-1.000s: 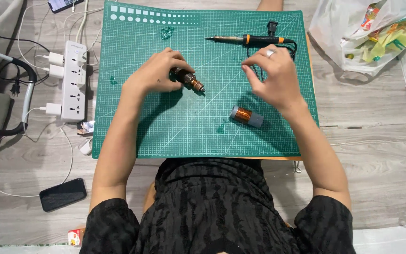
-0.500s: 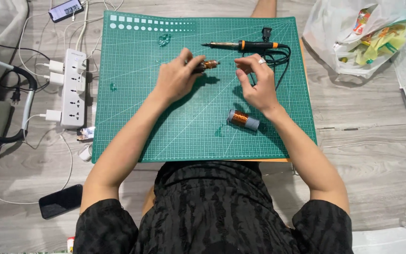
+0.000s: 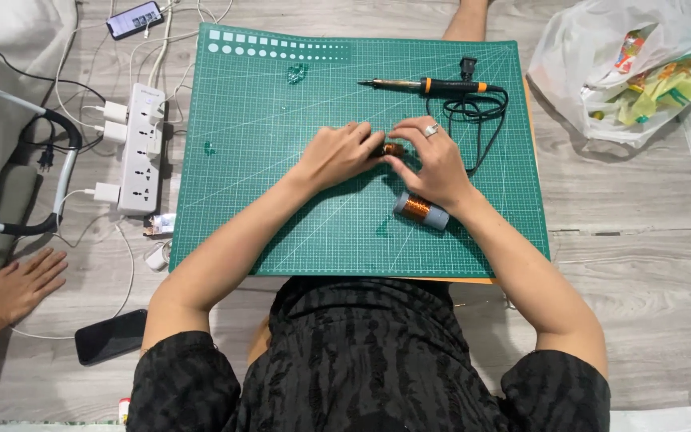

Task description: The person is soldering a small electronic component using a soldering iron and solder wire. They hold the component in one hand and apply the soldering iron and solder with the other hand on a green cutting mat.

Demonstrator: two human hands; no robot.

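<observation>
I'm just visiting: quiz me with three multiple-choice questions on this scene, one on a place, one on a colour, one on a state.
1. Where does the soldering iron lie?
A. on the mat's far part
B. on the bare floor
C. in the plastic bag

2. What colour is the cutting mat?
A. blue
B. green
C. red

3. What are the left hand and right hand doing?
A. resting apart
B. both on one small coppery part
C. holding the iron

Answers: 1 A, the iron lies beyond the hands; 2 B, plainly green; 3 B, fingers of both hands meet on it.

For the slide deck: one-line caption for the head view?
Both hands, left hand and right hand, pinch a small copper-wound part over a green cutting mat.
</observation>
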